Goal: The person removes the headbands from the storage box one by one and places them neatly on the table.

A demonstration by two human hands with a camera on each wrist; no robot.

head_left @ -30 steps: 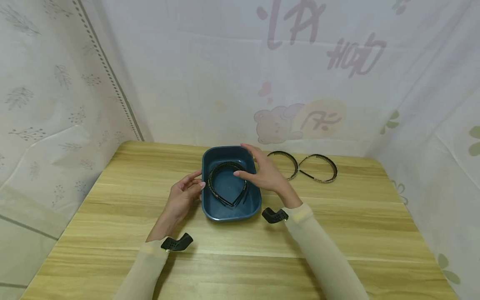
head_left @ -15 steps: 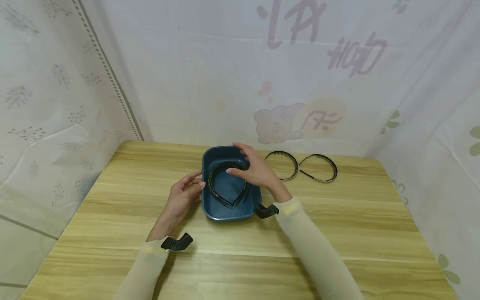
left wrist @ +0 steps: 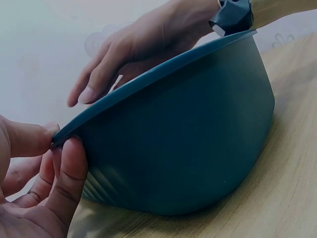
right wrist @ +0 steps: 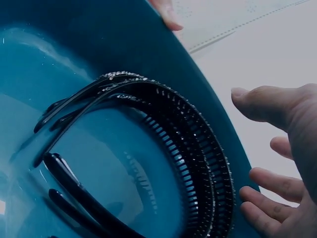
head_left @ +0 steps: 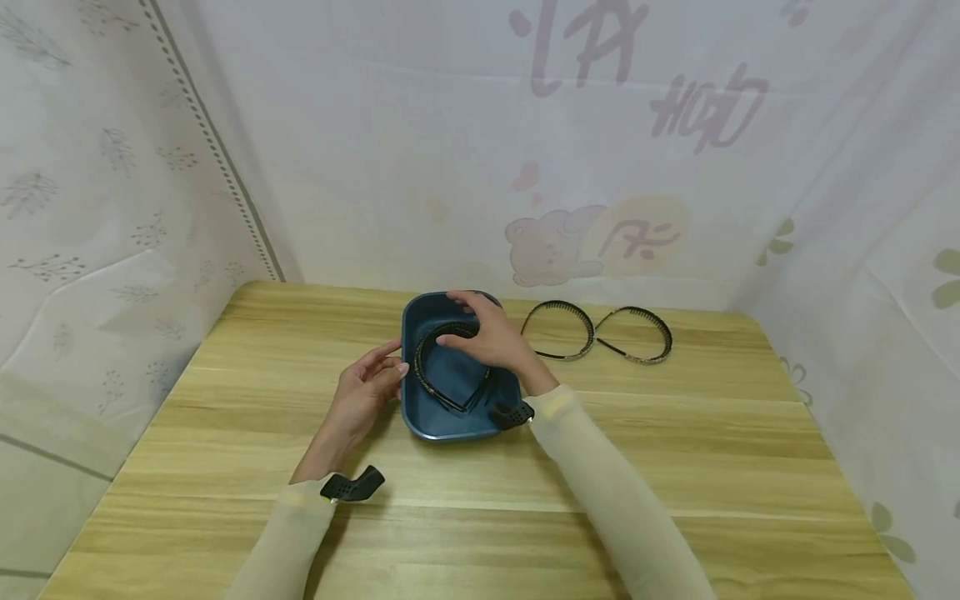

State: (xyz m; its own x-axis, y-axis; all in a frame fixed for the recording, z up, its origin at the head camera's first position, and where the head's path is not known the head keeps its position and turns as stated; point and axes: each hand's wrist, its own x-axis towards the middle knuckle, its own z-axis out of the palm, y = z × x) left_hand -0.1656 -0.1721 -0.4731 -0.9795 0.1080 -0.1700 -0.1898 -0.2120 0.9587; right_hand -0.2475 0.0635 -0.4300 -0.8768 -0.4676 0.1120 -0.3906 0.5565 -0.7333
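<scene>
A blue plastic basin (head_left: 433,425) stands on the wooden table, with black sparkly toothed headbands (right wrist: 210,171) stacked inside it. My left hand (head_left: 363,392) holds the basin's left rim; in the left wrist view thumb and index finger pinch the edge (left wrist: 148,77). Over the far part of the basin, my right hand (head_left: 493,337) has its thumb and fingers spread apart. In the right wrist view nothing lies between that hand's thumb and fingers, which are above the headbands and apart from them. The right hand covers part of the stack in the head view.
Two more black headbands lie on the table (head_left: 675,433) right of the basin: one nearer headband (head_left: 588,321) and one farther right headband (head_left: 663,329), their ends close together. Printed cloth curtains (head_left: 420,167) rise behind the table and at both sides.
My right hand has moved left across the basin, fingers still spread, uncovering more of the nearer loose headband. My left hand stays on the rim, and the basin keeps its place.
</scene>
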